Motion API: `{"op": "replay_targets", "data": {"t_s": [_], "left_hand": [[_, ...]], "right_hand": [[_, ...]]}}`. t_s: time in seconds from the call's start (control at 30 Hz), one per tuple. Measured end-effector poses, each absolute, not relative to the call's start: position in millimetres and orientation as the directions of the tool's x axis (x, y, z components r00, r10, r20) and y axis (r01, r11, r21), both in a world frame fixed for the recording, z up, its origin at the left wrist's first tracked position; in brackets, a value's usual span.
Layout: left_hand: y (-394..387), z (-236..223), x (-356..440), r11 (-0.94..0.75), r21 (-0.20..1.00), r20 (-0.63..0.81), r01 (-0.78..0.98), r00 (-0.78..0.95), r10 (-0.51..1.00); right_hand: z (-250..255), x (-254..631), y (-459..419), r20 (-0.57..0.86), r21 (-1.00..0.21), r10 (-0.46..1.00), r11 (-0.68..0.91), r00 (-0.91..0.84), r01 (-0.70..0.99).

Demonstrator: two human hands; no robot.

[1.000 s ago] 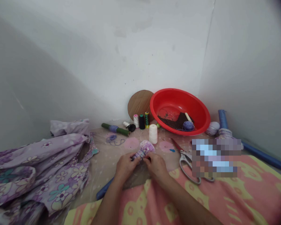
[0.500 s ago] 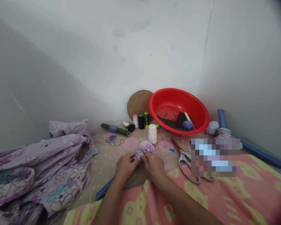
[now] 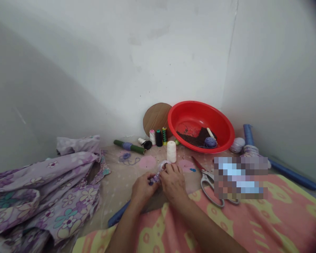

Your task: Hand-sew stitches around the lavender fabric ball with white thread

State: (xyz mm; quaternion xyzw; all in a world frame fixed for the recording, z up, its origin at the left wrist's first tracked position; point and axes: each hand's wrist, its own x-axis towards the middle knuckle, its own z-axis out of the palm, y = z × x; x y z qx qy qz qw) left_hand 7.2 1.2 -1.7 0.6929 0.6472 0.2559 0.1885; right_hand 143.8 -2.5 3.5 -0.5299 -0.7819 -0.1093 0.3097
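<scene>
Floral fabric bundle: held in both of my hands, just in front of the white thread cone. My left hand pinches the lower end between thumb and fingers. My right hand is curled over the upper end, its fingers pressed together. The fingertips are partly hidden, so the exact contact cannot be confirmed.

Directly behind the cone stand the thread spools and the red plastic basin. To the cone's right lie the scissors; to its left, the green rod and, further out, the heap of lilac floral cloth.

Caution: a relaxed pinch could let the folds spring loose. A careless sweep of the right wrist could topple the cone or catch the scissors.

Change from the earlier frame: the rounded top no longer stands clear, a pale loop shows there, and my right hand sits higher.
</scene>
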Motion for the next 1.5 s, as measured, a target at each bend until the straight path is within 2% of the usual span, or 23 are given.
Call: {"op": "replay_targets", "data": {"t_s": [0.27,0.5,0.73,0.83,0.97,1.1,1.2,1.27,1.37,1.5], "left_hand": [[-6,3,14,-0.081,0.568,0.108,0.819,0.023,0.994],[-5,0,14,-0.083,0.553,0.113,0.829,0.025,0.993],[-4,0,13,-0.080,0.559,0.114,0.825,0.019,0.993],[-4,1,13,-0.083,0.567,0.113,0.820,0.023,0.993],[-3,-1,11,-0.098,0.573,0.124,0.813,0.032,0.992],[-1,-5,9,-0.105,0.589,0.126,0.801,0.037,0.991],[1,-7,7,-0.116,0.610,0.122,0.784,0.052,0.991],[2,-9,6,-0.118,0.622,0.122,0.774,0.054,0.991],[3,-9,5,-0.114,0.625,0.117,0.772,0.051,0.992],[3,-9,4,-0.115,0.624,0.113,0.773,0.056,0.992]], "right_hand": [[1,136,2,0.597,-0.197,0.768,0.419,-0.231,0.886],[-4,132,10,0.615,-0.404,0.783,0.415,-0.093,0.816],[1,140,10,0.578,-0.282,0.779,0.468,-0.242,0.837],[-2,136,14,0.599,-0.346,0.775,0.480,-0.204,0.806],[-2,135,21,0.652,-0.528,0.756,0.511,-0.062,0.679],[4,145,24,0.705,-0.634,0.704,0.571,0.087,0.521],[7,153,22,0.616,-0.782,0.760,0.559,0.207,0.276],[8,156,19,0.505,-0.861,0.838,0.506,0.205,0.050],[11,156,13,0.427,-0.879,0.892,0.447,0.147,-0.163],[18,156,4,0.456,-0.860,0.881,0.473,0.127,-0.192]]}}
